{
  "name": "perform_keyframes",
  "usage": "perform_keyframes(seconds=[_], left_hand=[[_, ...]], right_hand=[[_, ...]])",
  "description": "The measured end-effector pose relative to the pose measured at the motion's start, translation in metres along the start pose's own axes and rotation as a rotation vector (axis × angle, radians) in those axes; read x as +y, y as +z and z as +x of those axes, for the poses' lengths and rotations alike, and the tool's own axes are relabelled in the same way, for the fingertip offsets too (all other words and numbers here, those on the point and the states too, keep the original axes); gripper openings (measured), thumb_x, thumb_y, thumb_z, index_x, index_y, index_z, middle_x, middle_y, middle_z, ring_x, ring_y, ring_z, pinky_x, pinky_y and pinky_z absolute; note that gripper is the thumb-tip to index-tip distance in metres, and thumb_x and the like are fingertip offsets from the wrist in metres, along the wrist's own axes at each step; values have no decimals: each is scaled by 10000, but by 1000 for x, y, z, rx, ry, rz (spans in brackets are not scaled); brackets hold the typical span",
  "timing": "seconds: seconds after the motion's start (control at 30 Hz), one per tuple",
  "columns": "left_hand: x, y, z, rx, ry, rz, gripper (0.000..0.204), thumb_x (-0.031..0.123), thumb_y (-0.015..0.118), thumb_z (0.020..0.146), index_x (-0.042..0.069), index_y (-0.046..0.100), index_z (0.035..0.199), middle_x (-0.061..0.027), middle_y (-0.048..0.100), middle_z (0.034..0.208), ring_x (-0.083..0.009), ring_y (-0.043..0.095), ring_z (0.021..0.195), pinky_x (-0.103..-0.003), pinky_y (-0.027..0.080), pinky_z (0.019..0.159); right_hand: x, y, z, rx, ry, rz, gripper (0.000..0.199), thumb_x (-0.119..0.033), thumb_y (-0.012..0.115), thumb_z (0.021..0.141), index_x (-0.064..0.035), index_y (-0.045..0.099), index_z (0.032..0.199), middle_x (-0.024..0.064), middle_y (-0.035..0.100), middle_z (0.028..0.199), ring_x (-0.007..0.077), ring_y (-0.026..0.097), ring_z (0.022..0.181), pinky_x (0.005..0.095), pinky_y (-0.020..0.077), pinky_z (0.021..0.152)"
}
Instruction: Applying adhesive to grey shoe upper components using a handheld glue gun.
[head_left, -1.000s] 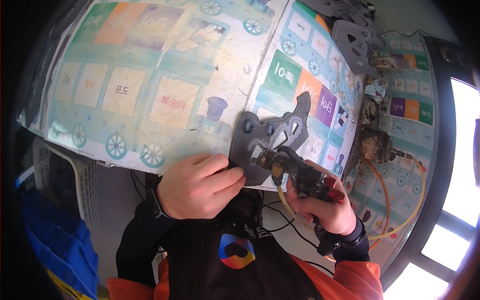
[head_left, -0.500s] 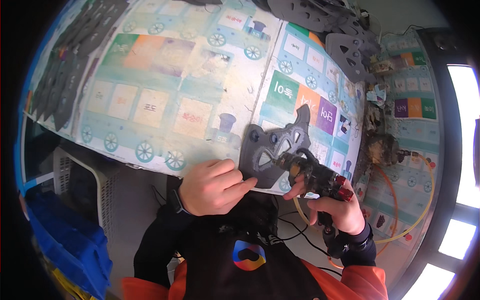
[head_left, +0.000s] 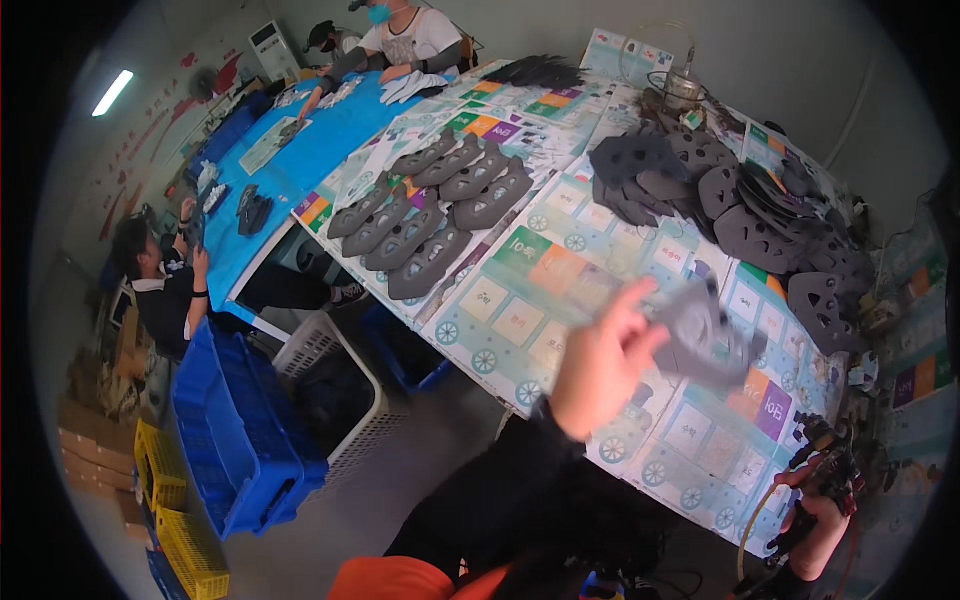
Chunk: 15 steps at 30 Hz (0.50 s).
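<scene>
My left hand [head_left: 600,365] is raised over the table and pinches a flat grey cut-out piece [head_left: 705,335], which is blurred by motion. My right hand [head_left: 815,520] is low at the table's near right edge. It grips a dark hand tool [head_left: 825,465] with a yellow hose [head_left: 752,520] trailing below it. Under both hands the table is covered with a colourful printed sheet [head_left: 520,310]. Beyond my left hand, several grey pieces [head_left: 425,215] like the held one lie in neat rows.
A loose heap of dark grey pieces [head_left: 745,205] lies at the back right. Left of the table, on the floor, stand a white basket [head_left: 335,375], blue crates [head_left: 235,420] and yellow crates [head_left: 180,540]. One person [head_left: 160,290] sits at left, others [head_left: 400,35] work at the far blue table.
My left hand has lifted the grey piece off the table and swung it up and away. My right hand with the tool has drawn off to the lower right. The view now takes in the room.
</scene>
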<state>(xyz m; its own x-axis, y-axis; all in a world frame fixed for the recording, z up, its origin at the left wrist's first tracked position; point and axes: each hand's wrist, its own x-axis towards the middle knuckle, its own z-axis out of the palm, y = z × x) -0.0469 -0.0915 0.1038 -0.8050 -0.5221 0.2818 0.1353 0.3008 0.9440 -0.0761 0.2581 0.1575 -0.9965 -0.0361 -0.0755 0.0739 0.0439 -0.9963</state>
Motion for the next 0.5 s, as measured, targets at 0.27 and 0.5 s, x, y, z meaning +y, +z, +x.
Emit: perform_keyframes(seconds=[0.27,0.5], left_hand=[[-87,-51,254,203,-185,-1157,142,59,607,1056,-60,589,1130,-185,689,1253,-334,695,1235,-355,580,1068],[-186,-8,392,648,-235,-1364,341,-71,515,1021,3,449,1348,-259,558,1351,-463,698,1106,-550,658,852]], right_hand=[[3,-39,2,139,-64,26,296,-48,613,773,70,670,1039,131,686,932,222,661,770,283,478,527],[19,-59,5,83,-389,-511,284,50,646,798,71,709,1074,107,720,968,237,672,851,372,549,768]])
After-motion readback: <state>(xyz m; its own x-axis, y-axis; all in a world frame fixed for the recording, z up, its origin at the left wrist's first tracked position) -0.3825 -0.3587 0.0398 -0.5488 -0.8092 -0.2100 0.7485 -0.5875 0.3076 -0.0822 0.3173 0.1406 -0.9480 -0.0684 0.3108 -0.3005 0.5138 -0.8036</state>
